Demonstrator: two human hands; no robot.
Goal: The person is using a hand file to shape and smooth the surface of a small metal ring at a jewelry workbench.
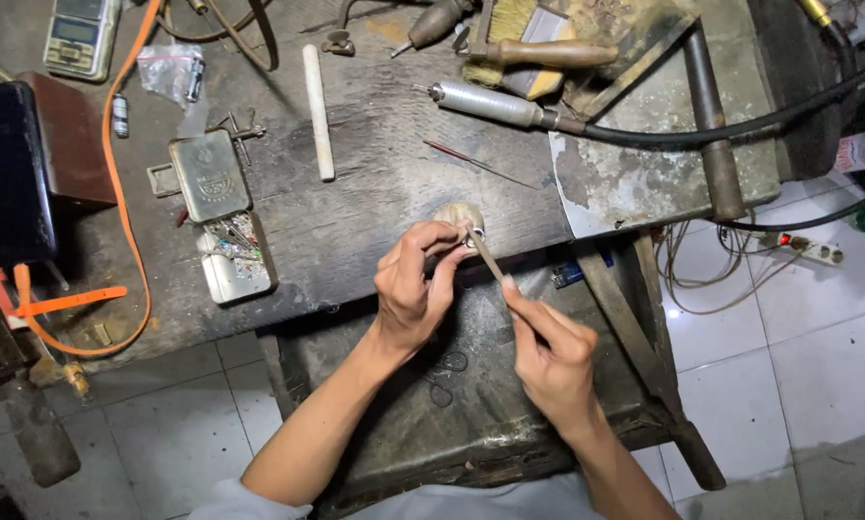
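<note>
Left hand (415, 289) pinches a small ring (469, 235) against the peg on the near desk (374, 193) edge. Right hand (553, 361) closed round a thin file (487, 257). Ring looks light, stiff, slippery; best pinched by its rim.

worn dark wooden workbench (374, 202) fills the upper middle, scarred and dusty, with a lower dark tray shelf (451, 424) under its front edge and a slanted wooden leg (644, 356) to the right of that. white tiled floor (798, 337) shows right of the bench and below its left part, lit brightest at the right. a white power strip (810, 250) lies on the tiles right of the bench.
</note>
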